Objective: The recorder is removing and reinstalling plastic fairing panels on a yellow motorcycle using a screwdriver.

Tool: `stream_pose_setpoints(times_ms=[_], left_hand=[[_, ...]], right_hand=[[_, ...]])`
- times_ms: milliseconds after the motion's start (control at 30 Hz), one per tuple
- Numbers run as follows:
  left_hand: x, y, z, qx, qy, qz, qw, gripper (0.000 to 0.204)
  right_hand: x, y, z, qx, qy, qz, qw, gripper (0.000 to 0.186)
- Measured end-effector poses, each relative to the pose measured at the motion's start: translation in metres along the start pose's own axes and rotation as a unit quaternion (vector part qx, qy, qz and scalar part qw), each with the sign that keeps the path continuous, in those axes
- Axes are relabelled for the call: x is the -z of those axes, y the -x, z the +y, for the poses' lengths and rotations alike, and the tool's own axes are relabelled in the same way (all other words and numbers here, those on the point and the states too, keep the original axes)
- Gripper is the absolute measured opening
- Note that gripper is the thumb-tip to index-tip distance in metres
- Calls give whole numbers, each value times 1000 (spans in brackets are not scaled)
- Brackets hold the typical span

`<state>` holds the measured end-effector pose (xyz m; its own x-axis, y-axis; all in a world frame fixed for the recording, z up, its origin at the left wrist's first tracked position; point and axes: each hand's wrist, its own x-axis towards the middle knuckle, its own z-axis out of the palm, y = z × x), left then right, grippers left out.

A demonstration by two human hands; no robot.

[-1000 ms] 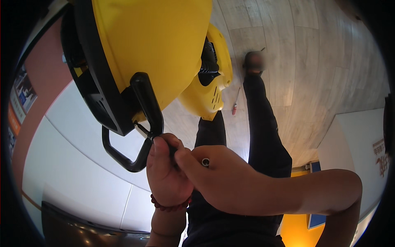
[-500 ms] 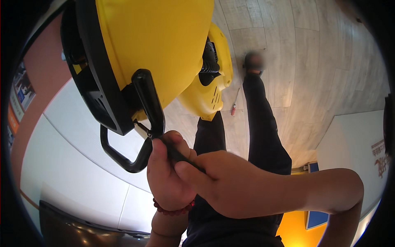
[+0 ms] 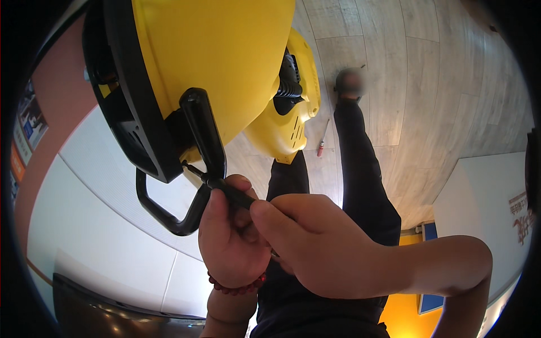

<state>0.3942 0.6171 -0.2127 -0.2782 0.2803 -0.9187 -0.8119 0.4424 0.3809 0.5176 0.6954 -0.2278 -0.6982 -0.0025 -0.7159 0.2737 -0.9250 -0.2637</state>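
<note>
A black-handled screwdriver [image 3: 237, 196] slants up to the left. Its thin tip meets the edge of the black rim on a large yellow machine [image 3: 208, 50], beside a black loop handle [image 3: 203, 132]. My right hand [image 3: 321, 239] is closed round the rear of the screwdriver. My left hand [image 3: 231, 242], with a red bead bracelet at the wrist, pinches the screwdriver's front end between thumb and fingers. The fastener at the tip is too small to make out.
A yellow vented housing [image 3: 284, 132] with a black ribbed part adjoins the machine. On the wood-look floor [image 3: 377, 50] lies a red-handled screwdriver [image 3: 321, 147], near my foot. A white ridged surface [image 3: 118, 214] spreads at left; a white board [image 3: 479, 197] stands at right.
My right hand has shifted its grip on the screwdriver, its thumb now further up and more of the handle showing. The left hand has barely moved, and the tip stays at the rim.
</note>
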Motion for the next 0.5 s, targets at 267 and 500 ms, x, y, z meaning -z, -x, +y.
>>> stream_pose_setpoints(times_ms=[267,500], left_hand=[[6,4,-4,-26,-37,22,999,35],[4,3,-4,-9,6,6,1000,35]], right_hand=[[-2,7,-9,109,395,100,907,30],[-2,-1,6,110,117,12,987,28]])
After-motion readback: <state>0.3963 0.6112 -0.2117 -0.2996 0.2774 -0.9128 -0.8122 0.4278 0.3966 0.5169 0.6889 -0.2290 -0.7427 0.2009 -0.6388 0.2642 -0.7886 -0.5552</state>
